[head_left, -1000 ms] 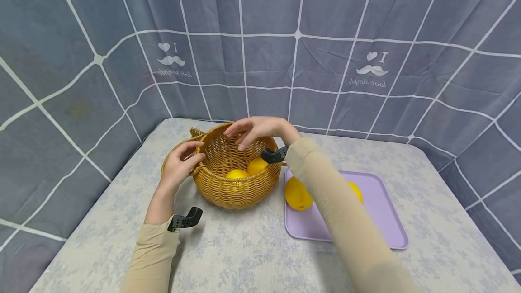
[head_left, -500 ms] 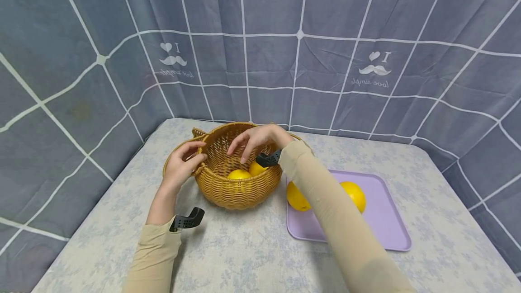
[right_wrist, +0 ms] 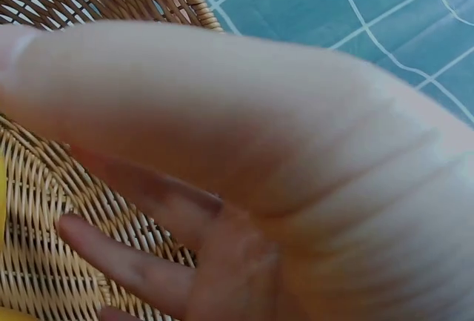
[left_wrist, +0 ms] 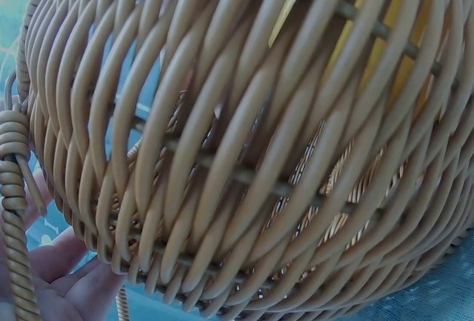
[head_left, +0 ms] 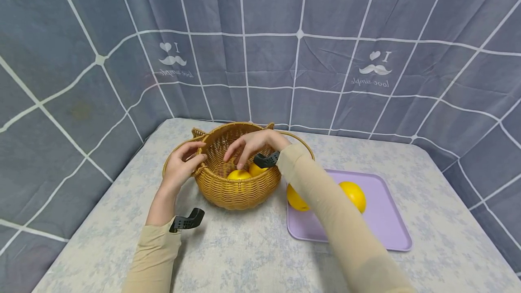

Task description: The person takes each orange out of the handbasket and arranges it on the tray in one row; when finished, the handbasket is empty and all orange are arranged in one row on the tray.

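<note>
Reaching into the wicker basket (head_left: 238, 180), the right hand (head_left: 254, 144) hangs over its opening in the head view, fingers (head_left: 240, 159) relaxed, spread and pointed down, holding nothing, just above the two yellow fruits (head_left: 239, 175) lying inside. One second ago this hand was higher, over the far rim; it has since dropped toward the fruit. The left hand (head_left: 182, 165) grips the basket's left rim, thumb and fingers curled round it, unchanged from the earlier frames. The basket stands near the far left part of the surface (head_left: 252, 252). A purple tray (head_left: 382, 229) lies just right of it toward the right edge, carrying two more yellow fruits (head_left: 353, 195); the right sleeve now uncovers more of the farther one than before.

Left wrist view: the woven basket wall (left_wrist: 244, 150) fills the picture, yellow showing through the gaps; part of the left hand's palm (left_wrist: 63, 284) appears at the lower left beside the twisted handle (left_wrist: 15, 210).

Right wrist view: the right hand's palm (right_wrist: 244, 165) sits close to the lens, fingers (right_wrist: 126, 262) extended loosely over the basket's inner weave (right_wrist: 44, 187).
</note>
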`<state>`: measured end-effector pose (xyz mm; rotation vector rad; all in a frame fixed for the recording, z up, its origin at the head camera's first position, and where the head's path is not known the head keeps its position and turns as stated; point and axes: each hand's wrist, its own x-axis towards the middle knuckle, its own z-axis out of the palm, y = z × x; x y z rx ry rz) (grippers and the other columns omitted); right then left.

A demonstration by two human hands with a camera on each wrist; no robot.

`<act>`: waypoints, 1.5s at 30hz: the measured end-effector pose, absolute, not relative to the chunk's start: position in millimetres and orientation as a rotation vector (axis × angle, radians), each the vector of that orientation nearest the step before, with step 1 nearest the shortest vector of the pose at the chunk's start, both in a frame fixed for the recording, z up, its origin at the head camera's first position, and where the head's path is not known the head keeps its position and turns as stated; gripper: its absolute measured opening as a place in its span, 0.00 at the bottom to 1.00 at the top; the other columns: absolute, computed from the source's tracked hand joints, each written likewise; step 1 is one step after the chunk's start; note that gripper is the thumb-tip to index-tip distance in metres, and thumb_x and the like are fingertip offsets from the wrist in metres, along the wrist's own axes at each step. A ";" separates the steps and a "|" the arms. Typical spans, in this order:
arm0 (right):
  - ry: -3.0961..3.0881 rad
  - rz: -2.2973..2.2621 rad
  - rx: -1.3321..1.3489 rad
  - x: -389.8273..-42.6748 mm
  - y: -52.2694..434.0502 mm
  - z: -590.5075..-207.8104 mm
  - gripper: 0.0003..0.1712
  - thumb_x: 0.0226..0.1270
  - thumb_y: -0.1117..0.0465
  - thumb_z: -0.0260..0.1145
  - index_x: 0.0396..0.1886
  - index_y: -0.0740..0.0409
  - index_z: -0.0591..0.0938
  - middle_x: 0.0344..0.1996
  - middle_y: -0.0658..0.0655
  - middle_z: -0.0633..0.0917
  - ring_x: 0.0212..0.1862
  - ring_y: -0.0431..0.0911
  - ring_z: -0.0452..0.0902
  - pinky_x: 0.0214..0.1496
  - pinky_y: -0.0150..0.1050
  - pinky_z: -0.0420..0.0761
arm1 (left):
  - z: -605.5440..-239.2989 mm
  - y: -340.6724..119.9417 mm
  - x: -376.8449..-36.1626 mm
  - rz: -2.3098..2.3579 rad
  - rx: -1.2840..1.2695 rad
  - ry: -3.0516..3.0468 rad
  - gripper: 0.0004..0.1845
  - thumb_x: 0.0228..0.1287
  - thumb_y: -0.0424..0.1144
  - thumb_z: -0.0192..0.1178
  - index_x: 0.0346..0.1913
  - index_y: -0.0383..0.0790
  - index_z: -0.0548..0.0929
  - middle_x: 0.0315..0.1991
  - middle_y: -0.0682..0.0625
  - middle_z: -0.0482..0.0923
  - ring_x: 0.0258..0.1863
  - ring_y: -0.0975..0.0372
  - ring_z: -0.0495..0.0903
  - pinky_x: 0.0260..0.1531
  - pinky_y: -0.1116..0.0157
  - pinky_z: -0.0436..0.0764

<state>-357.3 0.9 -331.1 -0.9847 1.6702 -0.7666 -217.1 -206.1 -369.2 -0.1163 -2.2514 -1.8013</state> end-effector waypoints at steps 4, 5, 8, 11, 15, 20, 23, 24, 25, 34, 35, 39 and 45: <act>1.671 -0.755 -0.976 -354.9 1.1 -336.6 0.32 0.57 0.72 0.67 0.63 0.70 0.69 0.64 0.65 0.68 0.64 0.59 0.64 0.59 0.35 0.73 | -370.4 -205.1 -217.7 -1.803 -0.119 -2.254 0.18 0.63 0.33 0.60 0.55 0.32 0.76 0.59 0.42 0.70 0.63 0.54 0.66 0.64 0.58 0.64; 1.680 -0.748 -0.972 -353.8 1.2 -337.8 0.32 0.57 0.71 0.68 0.62 0.69 0.70 0.63 0.64 0.70 0.63 0.57 0.66 0.58 0.35 0.73 | -370.6 -204.8 -217.6 -1.804 -0.116 -2.256 0.18 0.63 0.33 0.60 0.55 0.32 0.76 0.59 0.42 0.70 0.63 0.54 0.66 0.64 0.59 0.64; 1.718 -0.707 -0.972 -351.0 1.6 -340.5 0.31 0.54 0.69 0.71 0.59 0.65 0.75 0.57 0.59 0.76 0.58 0.52 0.73 0.57 0.35 0.75 | -370.8 -204.2 -217.1 -1.811 -0.118 -2.255 0.18 0.63 0.33 0.59 0.55 0.32 0.76 0.59 0.41 0.70 0.63 0.54 0.66 0.64 0.59 0.64; 1.746 -0.661 -0.978 -350.1 1.8 -342.1 0.29 0.52 0.67 0.73 0.57 0.62 0.78 0.52 0.52 0.81 0.53 0.46 0.77 0.55 0.36 0.76 | -370.8 -204.0 -217.0 -1.811 -0.112 -2.255 0.18 0.63 0.33 0.59 0.55 0.32 0.76 0.58 0.41 0.70 0.62 0.54 0.66 0.64 0.59 0.64; 1.754 -0.637 -1.007 -351.9 1.5 -344.2 0.27 0.54 0.67 0.72 0.56 0.61 0.79 0.51 0.50 0.81 0.51 0.45 0.77 0.54 0.36 0.77 | -370.7 -204.2 -217.1 -1.807 -0.109 -2.257 0.18 0.63 0.33 0.59 0.55 0.32 0.76 0.58 0.42 0.70 0.62 0.54 0.66 0.64 0.59 0.64; 1.747 -0.676 -1.015 -352.9 0.6 -344.3 0.25 0.58 0.71 0.67 0.57 0.63 0.78 0.52 0.52 0.80 0.50 0.45 0.77 0.53 0.36 0.77 | -370.0 -204.0 -216.5 -1.805 -0.102 -2.269 0.18 0.63 0.34 0.59 0.56 0.32 0.76 0.58 0.42 0.70 0.62 0.54 0.66 0.64 0.59 0.64; 1.751 -0.706 -1.007 -353.5 0.3 -344.0 0.22 0.61 0.73 0.62 0.56 0.64 0.78 0.52 0.53 0.80 0.48 0.43 0.77 0.52 0.36 0.77 | -369.4 -204.0 -216.0 -1.807 -0.099 -2.271 0.19 0.63 0.34 0.59 0.56 0.32 0.76 0.59 0.42 0.70 0.63 0.54 0.66 0.64 0.59 0.64; 1.753 -0.711 -1.005 -353.7 0.2 -344.0 0.21 0.63 0.73 0.61 0.56 0.64 0.78 0.53 0.54 0.80 0.48 0.42 0.76 0.52 0.36 0.78 | -369.2 -204.0 -215.9 -1.810 -0.099 -2.269 0.19 0.63 0.34 0.59 0.56 0.32 0.76 0.59 0.42 0.70 0.63 0.54 0.66 0.64 0.59 0.64; 1.754 -0.714 -1.006 -354.0 0.0 -344.1 0.20 0.64 0.73 0.59 0.56 0.65 0.79 0.53 0.54 0.80 0.47 0.42 0.76 0.52 0.36 0.78 | -369.1 -204.2 -215.8 -1.813 -0.101 -2.267 0.19 0.63 0.34 0.59 0.56 0.32 0.76 0.59 0.42 0.70 0.63 0.54 0.65 0.64 0.59 0.64; 1.761 -0.678 -1.031 -357.4 -0.2 -345.8 0.17 0.71 0.71 0.51 0.54 0.67 0.79 0.57 0.56 0.77 0.55 0.42 0.74 0.54 0.35 0.76 | -369.5 -204.8 -216.5 -1.807 -0.093 -2.274 0.18 0.63 0.33 0.59 0.56 0.33 0.76 0.59 0.42 0.70 0.63 0.54 0.66 0.64 0.59 0.64; 1.759 -0.672 -1.032 -357.5 -0.1 -345.9 0.17 0.71 0.70 0.51 0.55 0.67 0.79 0.57 0.56 0.77 0.55 0.42 0.74 0.55 0.35 0.76 | -369.5 -204.7 -216.7 -1.805 -0.090 -2.276 0.18 0.63 0.33 0.59 0.56 0.33 0.76 0.59 0.42 0.70 0.63 0.55 0.66 0.64 0.59 0.64; 1.768 -0.664 -1.032 -357.7 0.2 -346.1 0.17 0.71 0.70 0.51 0.55 0.66 0.79 0.56 0.55 0.78 0.53 0.42 0.75 0.54 0.35 0.77 | -369.4 -204.6 -217.5 -1.805 -0.087 -2.275 0.18 0.63 0.34 0.59 0.55 0.32 0.76 0.58 0.42 0.71 0.63 0.55 0.66 0.64 0.59 0.64; 1.771 -0.718 -1.022 -356.7 1.5 -345.9 0.15 0.69 0.72 0.52 0.49 0.67 0.82 0.59 0.60 0.75 0.55 0.42 0.73 0.53 0.36 0.77 | -369.4 -204.3 -217.5 -1.806 -0.088 -2.275 0.19 0.63 0.34 0.59 0.56 0.32 0.76 0.58 0.42 0.70 0.63 0.55 0.66 0.64 0.58 0.64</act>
